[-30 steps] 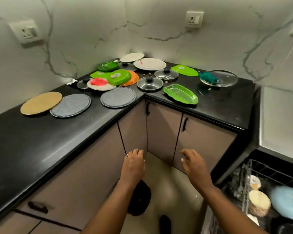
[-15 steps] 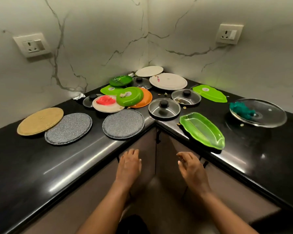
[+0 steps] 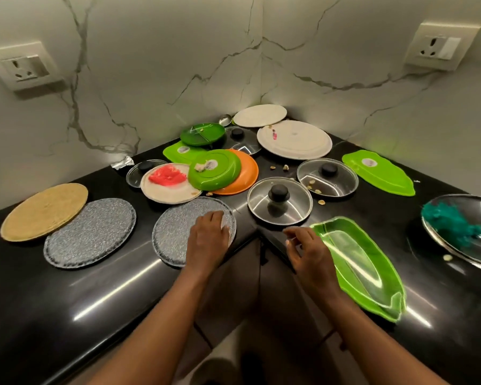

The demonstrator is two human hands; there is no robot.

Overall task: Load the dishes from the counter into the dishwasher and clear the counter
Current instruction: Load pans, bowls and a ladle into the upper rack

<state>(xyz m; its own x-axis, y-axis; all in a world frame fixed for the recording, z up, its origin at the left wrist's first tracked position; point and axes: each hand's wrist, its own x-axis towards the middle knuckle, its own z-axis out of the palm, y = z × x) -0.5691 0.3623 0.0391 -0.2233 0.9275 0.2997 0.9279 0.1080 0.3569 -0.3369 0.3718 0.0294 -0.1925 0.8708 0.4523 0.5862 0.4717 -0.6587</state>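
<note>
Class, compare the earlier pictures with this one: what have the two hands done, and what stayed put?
Both hands rose from below the counter. The left hand now rests on the near grey mat; the right hand reached the green leaf tray, holding nothing. Dishes and lids stayed put.

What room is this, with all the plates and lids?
Most likely a home kitchen. A black corner counter holds used plates, like the white plate with crumbs, and pot lids such as the steel lid. Cupboard doors sit below, and a wall socket above.
</note>
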